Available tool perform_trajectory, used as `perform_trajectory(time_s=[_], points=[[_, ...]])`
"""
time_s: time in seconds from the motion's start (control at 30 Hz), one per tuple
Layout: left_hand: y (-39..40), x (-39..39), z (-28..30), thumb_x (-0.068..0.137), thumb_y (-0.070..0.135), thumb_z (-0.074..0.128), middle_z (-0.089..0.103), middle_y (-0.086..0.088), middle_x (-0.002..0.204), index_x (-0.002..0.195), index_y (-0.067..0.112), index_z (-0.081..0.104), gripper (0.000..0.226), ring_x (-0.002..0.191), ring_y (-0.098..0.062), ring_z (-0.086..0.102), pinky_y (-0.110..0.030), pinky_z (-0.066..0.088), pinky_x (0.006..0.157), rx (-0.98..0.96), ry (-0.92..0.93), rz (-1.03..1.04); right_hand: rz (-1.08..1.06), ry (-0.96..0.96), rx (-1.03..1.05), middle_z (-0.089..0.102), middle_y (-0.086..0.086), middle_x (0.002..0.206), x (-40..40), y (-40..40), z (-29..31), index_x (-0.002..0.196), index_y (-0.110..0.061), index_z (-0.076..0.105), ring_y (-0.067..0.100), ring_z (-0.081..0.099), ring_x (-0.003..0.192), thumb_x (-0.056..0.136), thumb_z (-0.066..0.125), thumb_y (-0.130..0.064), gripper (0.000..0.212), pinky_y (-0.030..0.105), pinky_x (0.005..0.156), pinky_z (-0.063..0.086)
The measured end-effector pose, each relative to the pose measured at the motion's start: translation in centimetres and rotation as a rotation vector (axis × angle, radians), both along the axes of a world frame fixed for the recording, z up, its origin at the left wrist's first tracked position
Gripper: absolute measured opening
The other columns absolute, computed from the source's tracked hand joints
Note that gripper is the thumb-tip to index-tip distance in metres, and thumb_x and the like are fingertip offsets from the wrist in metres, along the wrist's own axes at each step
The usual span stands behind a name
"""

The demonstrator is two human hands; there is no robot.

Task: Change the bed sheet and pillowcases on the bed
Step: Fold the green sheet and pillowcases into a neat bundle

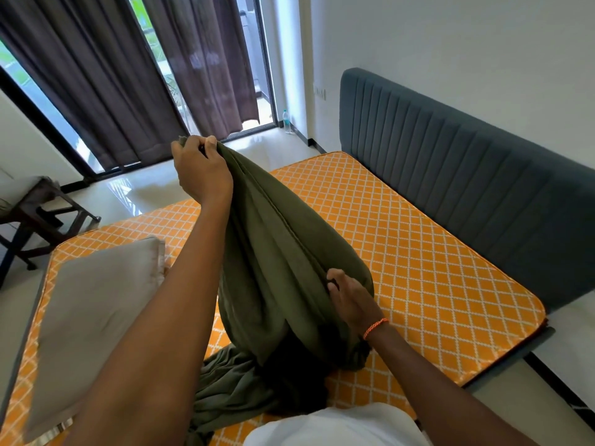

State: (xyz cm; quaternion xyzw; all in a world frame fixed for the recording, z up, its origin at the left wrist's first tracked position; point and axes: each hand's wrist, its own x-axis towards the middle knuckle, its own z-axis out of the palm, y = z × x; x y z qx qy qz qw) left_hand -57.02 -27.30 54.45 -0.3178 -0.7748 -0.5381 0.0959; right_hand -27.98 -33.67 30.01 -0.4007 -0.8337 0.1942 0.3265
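An olive green pillowcase (283, 252) covers a pillow standing on end on the bare orange diamond-patterned mattress (418, 252). My left hand (199, 169) grips the gathered top edge of the green fabric, held high. My right hand (351, 300) pinches a fold of the same fabric lower down on the pillow's right side. More green cloth (231, 381) trails loose on the mattress near my body. A grey pillow (96, 317) lies flat on the mattress at the left.
A blue-grey padded headboard (467, 175) runs along the right against a white wall. A dark wooden chair (35, 217) stands at the left on the glossy floor. Brown curtains (106, 78) hang over the glass doors, with a water bottle (287, 121) beside them.
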Motion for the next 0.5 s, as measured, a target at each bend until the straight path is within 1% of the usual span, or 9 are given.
perform_trajectory(time_s=[0.07, 0.13, 0.23, 0.3, 0.33, 0.37, 0.4, 0.43, 0.5], points=[[0.0, 0.1, -0.2, 0.105, 0.036, 0.055, 0.058, -0.004, 0.116, 0.099, 0.012, 0.069, 0.028, 0.091, -0.013, 0.050, -0.029, 0.042, 0.079, -0.004, -0.002, -0.002, 0.041, 0.014, -0.140, 0.057, 0.000, 0.079, -0.2, 0.1, 0.1, 0.102, -0.027, 0.041, 0.019, 0.054, 0.064, 0.102, 0.050, -0.009, 0.020, 0.046, 0.061, 0.050], [0.0, 0.3, -0.4, 0.105, 0.036, 0.056, 0.058, -0.003, 0.114, 0.098, 0.013, 0.069, 0.027, 0.094, -0.015, 0.055, -0.029, 0.043, 0.079, 0.000, -0.003, -0.012, 0.077, 0.065, -0.189, 0.054, -0.005, 0.079, -0.6, 0.0, 0.1, 0.095, -0.027, 0.044, 0.013, 0.053, 0.065, 0.100, 0.054, -0.009, 0.021, 0.039, 0.064, 0.050], [0.1, 0.5, -0.4, 0.104, 0.036, 0.056, 0.058, -0.002, 0.112, 0.094, 0.015, 0.068, 0.026, 0.095, -0.018, 0.059, -0.031, 0.046, 0.080, 0.012, -0.009, -0.032, 0.015, 0.163, -0.231, 0.055, -0.005, 0.089, -1.3, 0.0, -0.5, 0.088, -0.028, 0.054, 0.012, 0.058, 0.078, 0.096, 0.056, -0.006, 0.023, 0.030, 0.074, 0.050], [0.0, 0.9, -0.4, 0.104, 0.036, 0.056, 0.058, -0.001, 0.112, 0.095, 0.015, 0.068, 0.026, 0.091, -0.015, 0.055, -0.031, 0.044, 0.079, 0.009, 0.003, -0.044, -0.018, 0.166, -0.257, 0.059, 0.004, 0.103, -1.6, -0.1, -1.2, 0.089, -0.029, 0.063, 0.017, 0.064, 0.094, 0.095, 0.055, -0.008, 0.023, 0.022, 0.090, 0.048], [0.0, 1.1, -0.3, 0.104, 0.036, 0.056, 0.058, -0.001, 0.112, 0.095, 0.015, 0.069, 0.026, 0.089, -0.013, 0.053, -0.030, 0.043, 0.078, 0.006, 0.011, -0.053, -0.024, 0.165, -0.258, 0.060, 0.011, 0.108, -1.7, -0.2, -1.3, 0.088, -0.029, 0.064, 0.021, 0.064, 0.101, 0.095, 0.053, -0.012, 0.021, 0.021, 0.095, 0.047], [0.0, 1.4, -0.3, 0.105, 0.036, 0.056, 0.058, -0.001, 0.111, 0.096, 0.015, 0.069, 0.026, 0.089, -0.011, 0.051, -0.030, 0.041, 0.077, 0.004, 0.020, -0.061, -0.021, 0.176, -0.227, 0.057, 0.013, 0.107, -1.9, -0.5, -1.2, 0.085, -0.026, 0.065, 0.021, 0.063, 0.096, 0.094, 0.052, -0.016, 0.019, 0.022, 0.090, 0.048], [0.1, 1.7, -0.4, 0.105, 0.036, 0.056, 0.057, 0.000, 0.111, 0.095, 0.015, 0.068, 0.026, 0.089, -0.011, 0.050, -0.029, 0.041, 0.077, 0.003, 0.030, -0.067, -0.023, 0.189, -0.168, 0.053, 0.008, 0.102, -2.2, -0.8, -0.9, 0.082, -0.020, 0.066, 0.016, 0.059, 0.086, 0.094, 0.053, -0.015, 0.018, 0.021, 0.080, 0.046], [0.2, 1.9, -0.5, 0.105, 0.036, 0.056, 0.057, 0.000, 0.111, 0.095, 0.015, 0.068, 0.026, 0.089, -0.012, 0.051, -0.029, 0.041, 0.077, 0.001, 0.038, -0.074, -0.021, 0.198, -0.083, 0.048, 0.002, 0.098, -2.6, -1.2, -0.6, 0.082, -0.014, 0.068, 0.012, 0.053, 0.080, 0.094, 0.056, -0.009, 0.018, 0.020, 0.076, 0.043], [0.4, 2.4, -0.6, 0.105, 0.036, 0.056, 0.058, 0.000, 0.111, 0.095, 0.015, 0.068, 0.026, 0.090, -0.014, 0.054, -0.031, 0.043, 0.077, 0.006, 0.044, -0.080, 0.002, 0.155, 0.097, 0.049, 0.000, 0.097, -3.5, -2.2, -0.1, 0.089, -0.009, 0.074, 0.016, 0.053, 0.084, 0.092, 0.059, 0.004, 0.020, 0.021, 0.077, 0.046]])
